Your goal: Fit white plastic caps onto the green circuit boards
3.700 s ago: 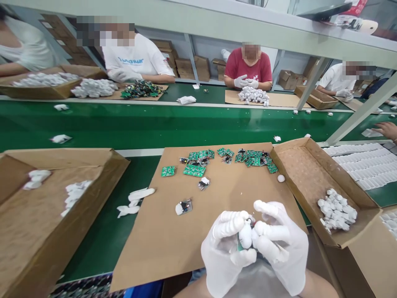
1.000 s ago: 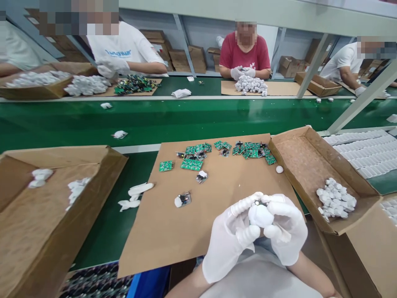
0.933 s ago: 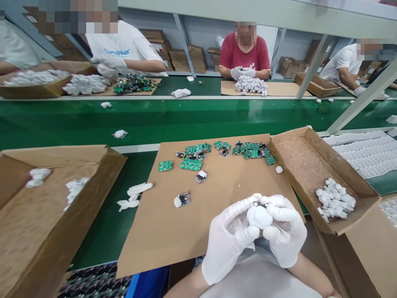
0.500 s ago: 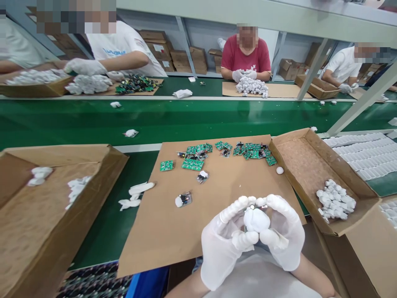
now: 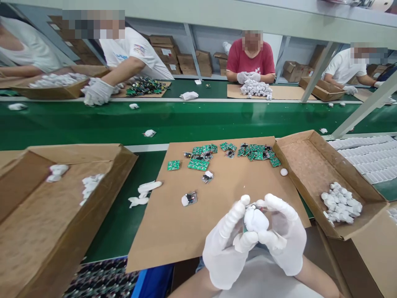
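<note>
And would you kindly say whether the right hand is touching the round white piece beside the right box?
Apart: the head view shows bare cardboard between the right hand and the round white piece.

Ahead of the gloved fingers (image 5: 233, 216), I saw a cardboard sheet (image 5: 173, 231) lying over the green table (image 5: 119, 223). Clusters of green circuit boards (image 5: 198, 164) lay along its far edge; two small boards with white lumps (image 5: 190, 199) lay closer, left of the fingers. A white ball (image 5: 283, 172) sat at its right edge, beyond the right hand's fingers. Well left of them, the table held crumpled white pieces (image 5: 138, 201) and an open box (image 5: 102, 198).
</note>
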The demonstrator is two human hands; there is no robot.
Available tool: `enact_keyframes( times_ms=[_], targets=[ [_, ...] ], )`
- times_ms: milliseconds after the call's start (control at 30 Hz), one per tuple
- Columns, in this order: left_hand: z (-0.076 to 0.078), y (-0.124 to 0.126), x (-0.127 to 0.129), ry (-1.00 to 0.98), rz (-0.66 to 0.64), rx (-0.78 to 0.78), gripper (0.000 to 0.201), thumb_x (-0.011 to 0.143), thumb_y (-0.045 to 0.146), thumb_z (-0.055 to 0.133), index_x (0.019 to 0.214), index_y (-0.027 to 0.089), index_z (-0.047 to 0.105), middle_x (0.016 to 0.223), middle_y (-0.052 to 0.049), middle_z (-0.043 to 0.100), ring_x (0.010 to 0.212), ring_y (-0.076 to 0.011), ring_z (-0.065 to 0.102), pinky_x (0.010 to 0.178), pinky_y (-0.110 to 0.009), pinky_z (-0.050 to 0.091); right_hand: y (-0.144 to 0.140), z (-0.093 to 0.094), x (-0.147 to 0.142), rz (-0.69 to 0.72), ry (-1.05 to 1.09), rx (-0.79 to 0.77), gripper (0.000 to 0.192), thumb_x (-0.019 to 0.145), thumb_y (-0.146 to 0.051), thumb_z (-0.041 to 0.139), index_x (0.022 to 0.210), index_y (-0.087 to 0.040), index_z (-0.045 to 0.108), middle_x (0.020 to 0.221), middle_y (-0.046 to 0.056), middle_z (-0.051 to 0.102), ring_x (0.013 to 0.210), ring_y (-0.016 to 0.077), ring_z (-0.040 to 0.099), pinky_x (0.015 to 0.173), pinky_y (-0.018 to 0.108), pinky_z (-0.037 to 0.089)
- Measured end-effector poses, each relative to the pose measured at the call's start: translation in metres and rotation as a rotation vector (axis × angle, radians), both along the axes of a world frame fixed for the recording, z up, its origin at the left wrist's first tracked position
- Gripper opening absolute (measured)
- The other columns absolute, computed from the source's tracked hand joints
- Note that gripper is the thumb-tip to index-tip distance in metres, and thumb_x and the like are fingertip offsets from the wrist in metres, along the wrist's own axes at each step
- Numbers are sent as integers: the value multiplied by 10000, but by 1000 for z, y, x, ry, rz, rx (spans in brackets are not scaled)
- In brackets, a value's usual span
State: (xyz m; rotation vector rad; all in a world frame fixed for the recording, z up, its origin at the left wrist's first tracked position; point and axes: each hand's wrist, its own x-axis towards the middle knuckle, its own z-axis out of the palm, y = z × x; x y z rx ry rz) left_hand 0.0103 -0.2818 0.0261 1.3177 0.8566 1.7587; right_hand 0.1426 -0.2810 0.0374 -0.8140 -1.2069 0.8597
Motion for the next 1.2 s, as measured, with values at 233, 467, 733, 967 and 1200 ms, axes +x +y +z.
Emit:
enact_keyframes(
  times_ms=[233, 467, 733, 967, 1200],
  targets=[
    [5, 8, -3, 163, 39, 22, 396, 848, 131, 723, 1164, 369, 739, 1259, -8, 728, 1001, -206, 758, 837, -238, 631, 5, 9, 9, -98, -325, -49, 578, 793, -308, 827, 1326, -328, 603, 1044, 32, 756, 914, 201, 740, 856, 340, 612],
    [11, 36, -34, 115, 74, -595, 841, 862, 443, 704, 1569, 270, 284, 1440, -159, 600, 1160, -297, 688, 536, -197, 601, 112, 29, 12, 7, -882, -284, 491, 806, -351, 782, 1268, -253, 647, 1050, 10, 761, 936, 168, 723, 895, 293, 581],
    [-56, 28, -131, 510, 512, -719, 608, 851, 446, 638, 1410, 230, 535, 1496, -112, 549, 1337, -307, 553, 900, -349, 615, 305, 12, 7, -365, -1141, -468, 351, 971, -352, 611, 1275, -178, 585, 1315, 102, 599, 1136, 251, 626, 954, 480, 539],
    [-81, 32, -158, 999, 431, -638, 542, 875, 274, 546, 1408, 179, 542, 1419, -140, 610, 1343, -304, 541, 1092, -460, 470, 316, 6, 42, -350, -1377, -543, 355, 963, -361, 622, 1260, -169, 589, 1277, 97, 616, 1100, 245, 640, 928, 470, 552],
    [-66, 60, -150, 1108, 334, -638, 432, 790, 140, 634, 1214, 199, 687, 1302, -128, 675, 1237, -327, 590, 1043, -473, 465, 248, 72, 95, -251, -1469, -303, 664, 949, -409, 535, 1520, -129, 347, 1317, 195, 639, 1082, 296, 687, 1001, 444, 512]
  ],
)
